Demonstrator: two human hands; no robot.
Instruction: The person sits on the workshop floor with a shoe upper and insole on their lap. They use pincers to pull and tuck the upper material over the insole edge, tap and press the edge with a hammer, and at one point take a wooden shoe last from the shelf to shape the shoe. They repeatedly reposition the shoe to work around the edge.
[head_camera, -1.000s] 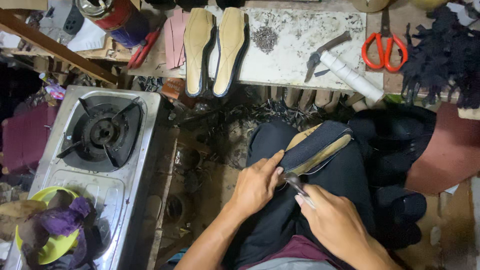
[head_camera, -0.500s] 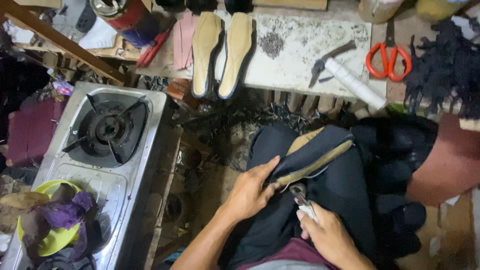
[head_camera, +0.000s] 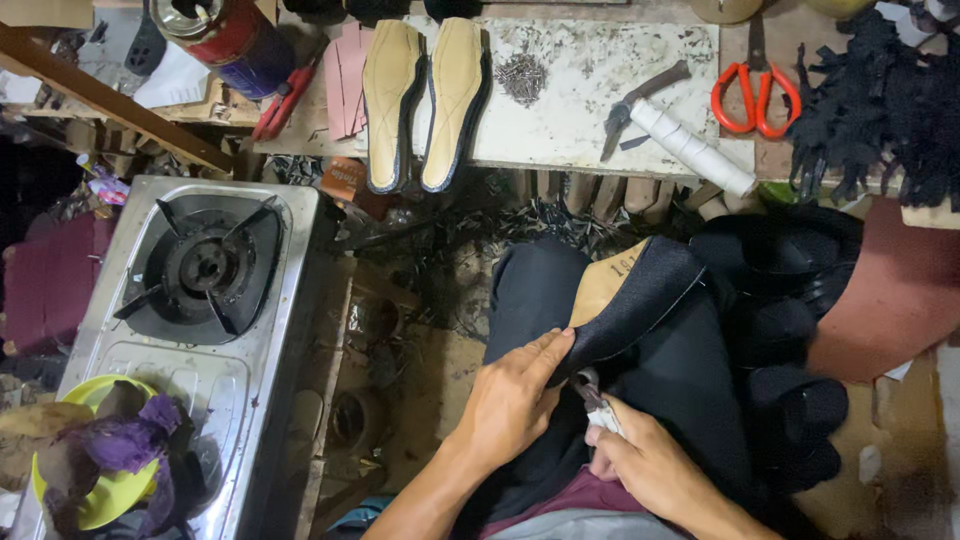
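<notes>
Head view: the left hand (head_camera: 515, 395) rests flat on the person's lap, fingers extended and pressed together, thumb side against the heel end of a shoe upper of black fabric stretched over a tan wooden last (head_camera: 635, 295). The hand steadies the shoe rather than closing around it. The right hand (head_camera: 645, 465) sits just below and right of the left hand, curled tight around the handles of a small metal pincer tool (head_camera: 592, 398), whose tip meets the lower edge of the black fabric. The shoe lies diagonally across the dark-trousered thigh, heel end toward the hands, toe end pointing up and right, away from the body.

Beyond the knees stands a white stone-topped workbench (head_camera: 590, 75). On it lie two tan insoles with black edging (head_camera: 425, 100) side by side, a small heap of dark nails (head_camera: 522, 78), a metal hammer-like tool (head_camera: 640, 100), a white roll (head_camera: 690, 148) and orange-handled scissors (head_camera: 755, 90). At left sits a steel gas stove (head_camera: 205, 275), with a yellow bowl (head_camera: 95, 480) holding purple scraps near it.
</notes>
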